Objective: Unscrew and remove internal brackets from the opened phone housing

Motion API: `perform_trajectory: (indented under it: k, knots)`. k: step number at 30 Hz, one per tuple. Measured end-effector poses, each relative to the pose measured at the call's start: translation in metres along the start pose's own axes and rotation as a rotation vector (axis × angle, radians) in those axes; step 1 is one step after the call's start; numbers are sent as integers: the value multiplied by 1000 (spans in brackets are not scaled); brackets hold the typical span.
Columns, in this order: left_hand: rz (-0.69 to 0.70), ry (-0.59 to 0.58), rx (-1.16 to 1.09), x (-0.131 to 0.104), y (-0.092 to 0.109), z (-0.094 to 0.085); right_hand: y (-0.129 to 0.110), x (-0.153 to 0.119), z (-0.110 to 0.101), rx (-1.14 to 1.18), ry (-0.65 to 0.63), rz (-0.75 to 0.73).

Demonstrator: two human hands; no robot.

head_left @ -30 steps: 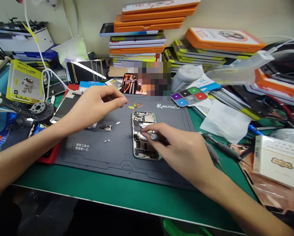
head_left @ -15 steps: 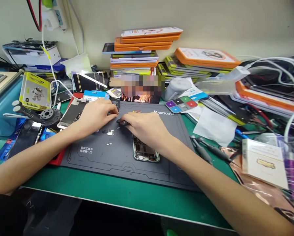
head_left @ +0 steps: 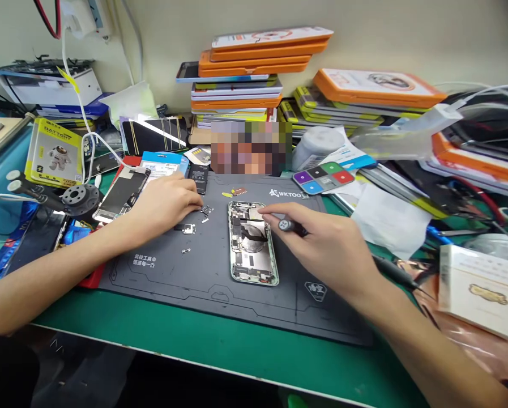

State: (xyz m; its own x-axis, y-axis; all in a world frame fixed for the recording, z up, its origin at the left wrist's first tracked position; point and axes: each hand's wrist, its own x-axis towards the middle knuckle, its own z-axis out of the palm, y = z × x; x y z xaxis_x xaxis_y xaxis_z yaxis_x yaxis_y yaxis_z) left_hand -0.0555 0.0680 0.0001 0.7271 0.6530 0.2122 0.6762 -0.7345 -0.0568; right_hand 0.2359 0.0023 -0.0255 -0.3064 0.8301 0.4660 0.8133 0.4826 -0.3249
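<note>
An opened phone (head_left: 254,243) lies on the dark work mat (head_left: 173,289), its battery and inner parts exposed. My right hand (head_left: 321,232) is at its upper right edge, the thumb and forefinger reaching the top of the frame. A dark screwdriver (head_left: 291,226) is tucked in that hand, its round cap showing and its tip hidden. My left hand (head_left: 173,198) rests at the mat's upper left, fingers curled together; whatever they hold is hidden. Beside those fingertips lie small metal parts (head_left: 206,212), with a metal bracket (head_left: 188,229) and a tiny piece (head_left: 186,250) nearer me.
At left are a detached phone screen (head_left: 120,192), a black round stand (head_left: 80,199) and a yellow battery box (head_left: 55,153). A coloured-square pad (head_left: 324,177) lies on the mat's far right corner. Orange cases (head_left: 254,62) are stacked behind. A white box (head_left: 483,292) stands at right.
My right hand has moved right, from the small parts to the phone's upper right edge, uncovering the phone. My left hand stays near the parts, its fingers more closed. The view has shifted slightly.
</note>
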Motion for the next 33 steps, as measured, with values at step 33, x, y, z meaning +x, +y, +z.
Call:
perform_trajectory:
  k: [33]
  knots:
    - [134, 90, -32, -6, 60, -37, -3, -2, -4, 328, 134, 211]
